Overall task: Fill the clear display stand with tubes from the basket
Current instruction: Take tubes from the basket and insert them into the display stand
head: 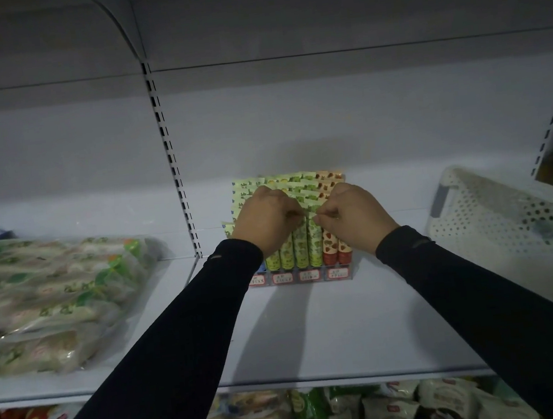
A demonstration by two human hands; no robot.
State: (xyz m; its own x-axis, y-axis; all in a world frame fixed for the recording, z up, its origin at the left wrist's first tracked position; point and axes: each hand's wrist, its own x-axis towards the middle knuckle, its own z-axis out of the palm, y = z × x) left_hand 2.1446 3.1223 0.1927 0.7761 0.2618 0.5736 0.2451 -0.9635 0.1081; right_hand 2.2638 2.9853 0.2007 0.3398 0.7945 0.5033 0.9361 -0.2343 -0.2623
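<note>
While my left hand [266,218] and right hand [355,214] both pinch the flat top of one green printed tube [313,239], I seat it in the clear plastic display stand [305,276] mid-shelf; next I should reach into the white perforated basket [496,218] at the shelf's right end.

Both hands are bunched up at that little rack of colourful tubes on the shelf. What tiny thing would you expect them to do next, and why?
Probably ease the green tube straight down into its slot. The left hand and right hand both pinch at the crimped tube tops in the front row of the clear display stand, which looks nearly full already. Whether that tube is fully seated is hidden by the fingers.
</note>
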